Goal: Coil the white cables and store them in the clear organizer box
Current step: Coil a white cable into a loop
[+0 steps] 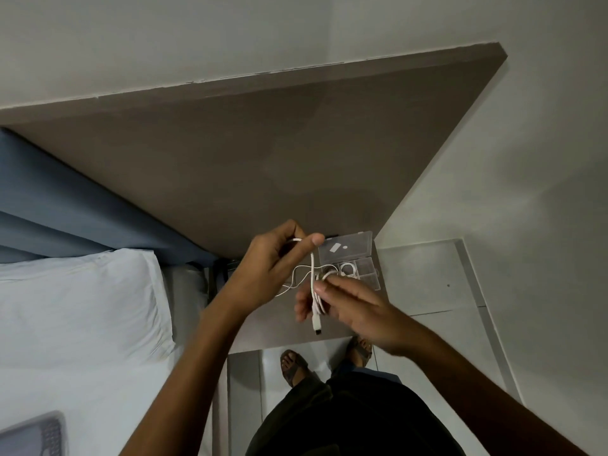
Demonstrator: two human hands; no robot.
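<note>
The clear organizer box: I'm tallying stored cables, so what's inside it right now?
One coiled white cable lies in a compartment of the clear organizer box, lid open. The right hand covers the box's near-left part, so anything there is hidden.

Left hand (273, 258) pinches a white cable (312, 274) between thumb and fingers, above the brown table (230, 153). Cable drops from that pinch to the right hand (342, 304), looped around its fingers (329, 278); plug end (317, 324) hangs below them. Just beyond the fingertips: clear organizer box (353, 258), lid open, coiled white cable (348, 268) in one compartment.
</note>
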